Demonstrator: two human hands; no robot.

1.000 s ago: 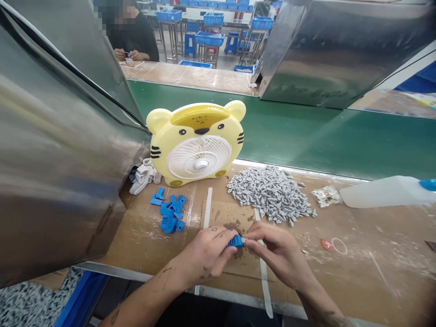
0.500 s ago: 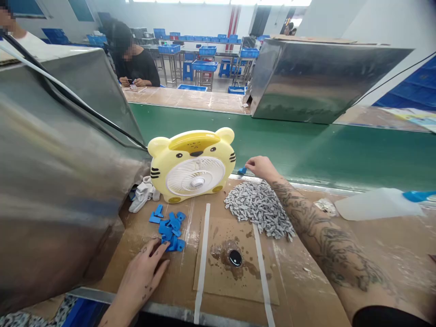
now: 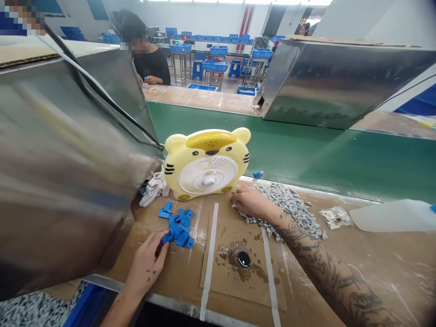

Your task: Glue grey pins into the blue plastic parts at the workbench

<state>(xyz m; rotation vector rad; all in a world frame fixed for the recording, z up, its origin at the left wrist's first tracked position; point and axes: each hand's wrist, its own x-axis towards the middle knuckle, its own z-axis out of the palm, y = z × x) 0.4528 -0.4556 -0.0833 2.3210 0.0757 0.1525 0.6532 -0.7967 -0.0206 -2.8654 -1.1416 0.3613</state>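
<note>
My left hand (image 3: 150, 260) is at the near left of a small heap of blue plastic pieces (image 3: 180, 226), thumb and fingers closed on one blue plastic piece (image 3: 166, 237) at its edge. My right hand (image 3: 251, 202) reaches over the left side of a pile of small grey pieces (image 3: 293, 204). Its fingers are curled together at the pile's edge, and what lies between them is hidden. A single blue piece (image 3: 258, 174) rests on the green belt, beyond the pile. A round black cap-like thing (image 3: 243, 259) sits on the wet cardboard sheet (image 3: 231, 284) between my hands.
A yellow animal-faced fan (image 3: 207, 163) stands behind the blue heap, beside a white cloth (image 3: 156, 186). Metal housings (image 3: 68, 181) flank the green belt (image 3: 306, 154). A plastic bottle (image 3: 391, 215) lies at right near a small clear bag (image 3: 335, 217). Another person sits across the belt.
My right hand has let go of the blue piece at the belt and come back to the grey pile. My left hand has closed on a blue piece. The view has shifted slightly left.
</note>
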